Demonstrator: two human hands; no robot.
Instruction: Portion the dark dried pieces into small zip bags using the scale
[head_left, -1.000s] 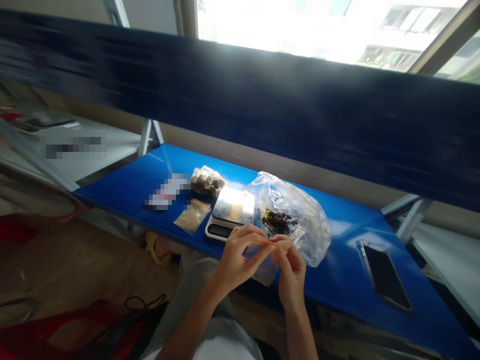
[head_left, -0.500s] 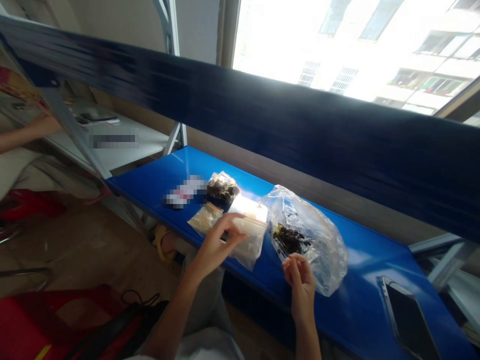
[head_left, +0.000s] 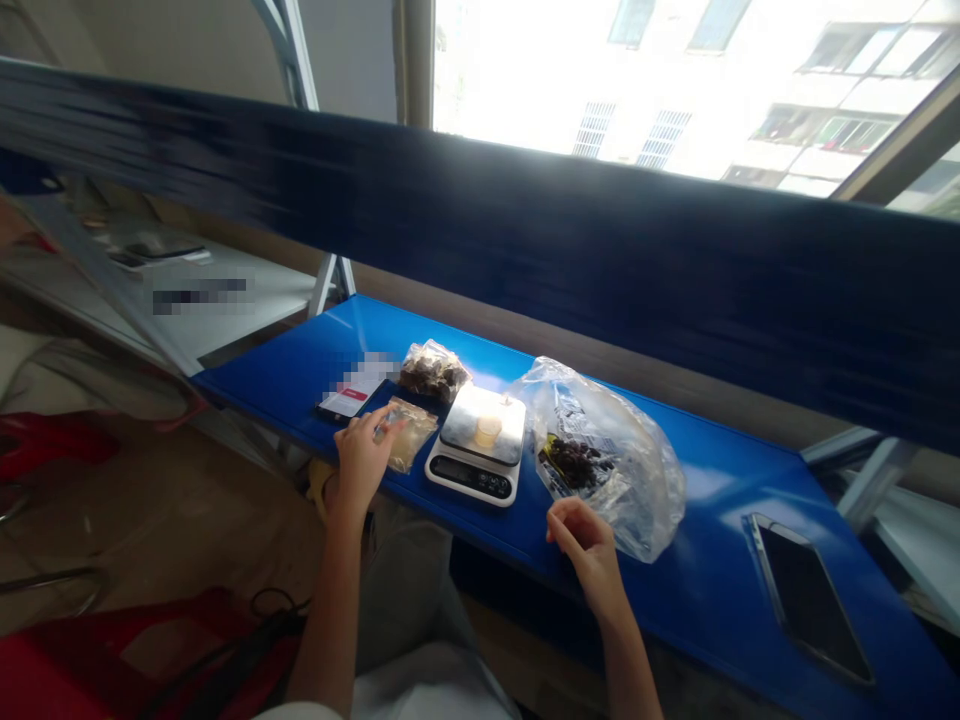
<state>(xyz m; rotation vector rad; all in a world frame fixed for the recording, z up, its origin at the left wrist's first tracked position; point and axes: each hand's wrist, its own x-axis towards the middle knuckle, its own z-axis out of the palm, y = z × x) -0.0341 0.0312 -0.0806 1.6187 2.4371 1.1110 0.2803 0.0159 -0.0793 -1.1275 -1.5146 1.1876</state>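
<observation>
1. Our left hand (head_left: 364, 458) has fingers slightly parted; we cannot tell if it grips.
2. The small clear plastic pouch (head_left: 410, 436), nine o'clock from our white silver-topped scale (head_left: 471, 478), looks light, soft, slippery: best pinched edgewise.
3. Our right hand (head_left: 585, 540), four o'clock, curls loosely, seemingly empty.

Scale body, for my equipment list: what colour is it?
The scale body is white; the head view shows it best.

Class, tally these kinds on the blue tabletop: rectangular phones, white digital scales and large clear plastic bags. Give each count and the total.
Rectangular phones: 2 (lit-screened phone, dark-screened phone)
White digital scale: 1
Large clear plastic bag: 1
Total: 4
</observation>
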